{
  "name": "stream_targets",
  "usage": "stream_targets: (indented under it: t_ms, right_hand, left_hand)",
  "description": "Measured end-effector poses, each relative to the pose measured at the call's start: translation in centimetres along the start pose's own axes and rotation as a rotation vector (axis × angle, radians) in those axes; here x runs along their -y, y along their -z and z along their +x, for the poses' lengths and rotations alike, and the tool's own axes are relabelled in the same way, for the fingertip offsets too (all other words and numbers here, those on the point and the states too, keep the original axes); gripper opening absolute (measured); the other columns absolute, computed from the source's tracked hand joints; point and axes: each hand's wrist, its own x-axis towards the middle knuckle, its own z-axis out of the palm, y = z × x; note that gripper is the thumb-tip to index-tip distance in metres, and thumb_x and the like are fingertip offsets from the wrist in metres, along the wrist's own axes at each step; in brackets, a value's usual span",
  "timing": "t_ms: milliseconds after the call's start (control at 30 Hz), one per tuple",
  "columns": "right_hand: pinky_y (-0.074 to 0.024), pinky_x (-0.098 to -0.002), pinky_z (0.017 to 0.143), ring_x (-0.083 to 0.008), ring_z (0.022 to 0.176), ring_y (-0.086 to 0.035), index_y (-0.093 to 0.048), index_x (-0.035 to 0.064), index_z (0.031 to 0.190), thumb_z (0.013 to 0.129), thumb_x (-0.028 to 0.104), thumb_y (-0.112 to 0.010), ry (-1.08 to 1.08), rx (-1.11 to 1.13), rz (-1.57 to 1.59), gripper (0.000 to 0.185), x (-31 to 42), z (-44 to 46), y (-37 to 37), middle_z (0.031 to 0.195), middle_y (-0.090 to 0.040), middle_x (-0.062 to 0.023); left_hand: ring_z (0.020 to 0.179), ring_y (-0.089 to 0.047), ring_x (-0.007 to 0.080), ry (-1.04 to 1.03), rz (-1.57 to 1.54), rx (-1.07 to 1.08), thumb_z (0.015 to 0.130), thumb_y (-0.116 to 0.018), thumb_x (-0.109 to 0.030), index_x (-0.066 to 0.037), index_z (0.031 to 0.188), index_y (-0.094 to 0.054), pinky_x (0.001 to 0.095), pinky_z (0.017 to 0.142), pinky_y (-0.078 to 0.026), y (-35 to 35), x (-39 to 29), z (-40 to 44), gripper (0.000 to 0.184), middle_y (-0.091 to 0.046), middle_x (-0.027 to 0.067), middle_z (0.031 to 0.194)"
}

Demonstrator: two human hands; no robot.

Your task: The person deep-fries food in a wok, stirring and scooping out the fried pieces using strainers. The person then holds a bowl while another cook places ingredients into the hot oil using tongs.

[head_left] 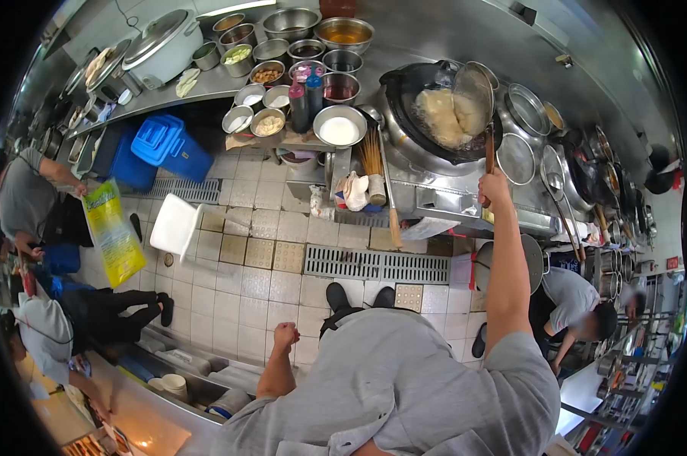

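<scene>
My right hand is wrapped round the wooden handle of a strainer, whose round mesh head is tilted over the right part of a dark wok. Pale golden food lies in bubbling oil in the wok, partly behind the mesh; its kind I cannot make out. Beside my body, above the tiled floor, my left hand is closed in a fist with nothing seen in it.
Steel bowls of ingredients crowd the counter left of the wok, near a bamboo brush and a long-handled ladle. More strainers lie right. A white stool stands left. Co-workers are at both sides, one holding a yellow bag.
</scene>
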Motion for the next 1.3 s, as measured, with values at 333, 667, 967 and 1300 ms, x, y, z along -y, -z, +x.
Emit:
stream_targets:
  t_ms: [333,667,967,1300]
  right_hand:
    - [-0.0304,-0.0296,0.035,-0.0132,0.043,-0.038,-0.045,0.0087,0.089,0.081,0.000,-0.045,0.050,0.010,0.114,0.012,1.7,0.4,5.8,0.062,-0.042,-0.0030]
    - [-0.0297,-0.0286,0.034,-0.0119,0.041,-0.038,-0.047,0.0083,0.094,0.083,0.001,-0.046,-0.073,0.140,0.146,0.014,-1.3,-1.4,4.9,0.060,-0.043,-0.0030]
    - [-0.0324,-0.0298,0.032,-0.0122,0.039,-0.041,-0.050,0.0080,0.109,0.084,0.002,-0.045,0.140,-0.141,-0.131,0.026,1.0,-7.0,7.3,0.061,-0.043,-0.0016]
    - [-0.0323,-0.0299,0.034,-0.0118,0.041,-0.038,-0.051,0.0069,0.109,0.082,0.001,-0.045,0.115,-0.072,-0.203,0.029,-4.4,0.9,5.2,0.060,-0.042,-0.0009]
  left_hand:
    - [0.058,-0.059,0.0168,0.040,0.033,0.039,0.092,-0.056,-0.018,-0.002,0.098,-0.056,0.0319,0.051,-0.052,-1.9,1.7,-0.7,0.017,-0.058,0.0064,0.072]
    - [0.059,-0.060,0.0169,-0.090,0.079,-0.001,0.094,-0.055,-0.020,-0.001,0.103,-0.055,0.0310,0.051,-0.053,-3.6,-3.9,0.1,0.021,-0.059,0.0076,0.072]
    - [0.058,-0.061,0.0185,-0.020,0.128,0.038,0.091,-0.056,-0.019,0.000,0.105,-0.056,0.0318,0.049,-0.053,-0.4,-0.9,1.3,0.023,-0.060,0.0081,0.071]
    - [0.060,-0.060,0.0176,-0.054,0.122,0.057,0.091,-0.057,-0.018,-0.001,0.105,-0.056,0.0318,0.051,-0.054,-0.2,-1.5,2.6,0.023,-0.059,0.0076,0.074]
